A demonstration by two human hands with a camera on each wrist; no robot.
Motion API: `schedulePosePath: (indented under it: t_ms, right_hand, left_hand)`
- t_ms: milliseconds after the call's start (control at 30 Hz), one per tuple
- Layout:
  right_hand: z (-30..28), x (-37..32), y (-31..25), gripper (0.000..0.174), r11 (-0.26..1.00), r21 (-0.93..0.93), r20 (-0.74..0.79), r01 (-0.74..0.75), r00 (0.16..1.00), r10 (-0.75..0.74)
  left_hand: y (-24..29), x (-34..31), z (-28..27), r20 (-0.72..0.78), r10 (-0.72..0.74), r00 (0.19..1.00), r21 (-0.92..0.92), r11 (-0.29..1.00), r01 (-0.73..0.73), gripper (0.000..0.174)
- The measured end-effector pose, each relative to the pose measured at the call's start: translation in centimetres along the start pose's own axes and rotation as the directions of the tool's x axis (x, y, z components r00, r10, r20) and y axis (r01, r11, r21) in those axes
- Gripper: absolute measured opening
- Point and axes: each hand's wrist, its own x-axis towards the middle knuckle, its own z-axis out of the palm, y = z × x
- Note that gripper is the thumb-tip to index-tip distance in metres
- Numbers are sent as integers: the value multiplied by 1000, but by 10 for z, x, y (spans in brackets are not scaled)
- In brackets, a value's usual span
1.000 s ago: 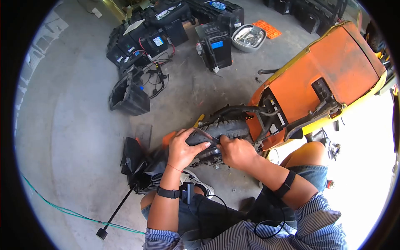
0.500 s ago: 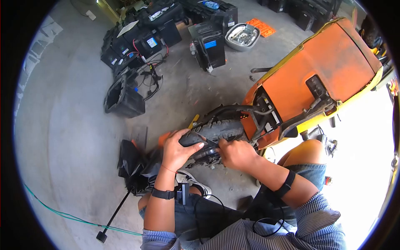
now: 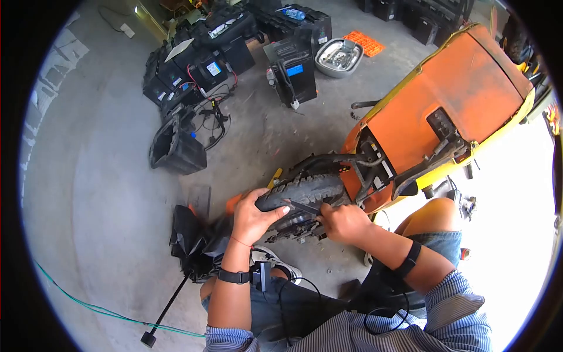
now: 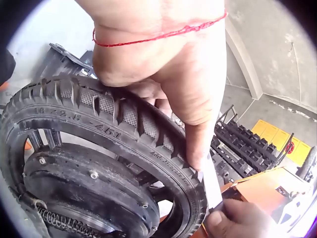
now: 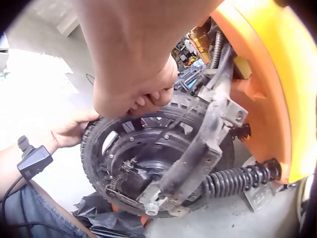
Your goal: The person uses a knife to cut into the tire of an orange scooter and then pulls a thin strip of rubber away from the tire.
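A black knobby tire [image 3: 308, 186] sits on a wheel with a large dark hub [image 4: 94, 181]. My left hand [image 3: 252, 217] grips the tire, fingers over the tread and thumb on the near sidewall. My right hand [image 3: 345, 224] holds a knife [image 3: 303, 207] by its dark handle, fingers curled round it. Its flat metal blade lies across the tire's near side and points at the left thumb. In the left wrist view, the bright blade [image 4: 213, 182] stands right by that thumb's tip at the tire's edge. The right wrist view hides the knife behind the hand.
The wheel belongs to an orange and yellow vehicle body [image 3: 443, 88], with a spring shock [image 5: 242, 179] beside the wheel. Black battery cases [image 3: 229, 58] and a metal basin [image 3: 339, 57] stand on the floor beyond. Black plastic sheeting [image 3: 190, 234] lies left of the wheel.
The right hand has drawn the knife to the right, away from the left hand, and more of the blade shows over the sidewall. The left hand keeps its grip on the tire.
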Motion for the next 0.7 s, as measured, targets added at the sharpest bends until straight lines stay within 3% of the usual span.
schedulePosePath:
  t_ms: [133,300,400,467,700]
  right_hand:
    - [0,4,-3,29,1000,10,24,-21,999,20]
    - [2,17,-20,28,999,47,-53,-11,999,14]
    - [1,17,-21,28,999,48,-64,11,998,-8]
    - [0,11,-13,28,999,29,-64,16,998,-14]
    - [-4,6,-9,29,999,1,42,-33,999,33]
  left_hand:
    - [-7,3,-1,-23,65,998,139,988,-61,64]
    - [-6,2,-1,-38,83,996,111,991,-78,64]
    - [-2,2,-1,-34,44,998,1,999,-44,62]
    - [-3,3,-2,88,-102,991,-296,947,124,62]
    - [-2,3,-3,-15,-43,999,-31,999,42,66]
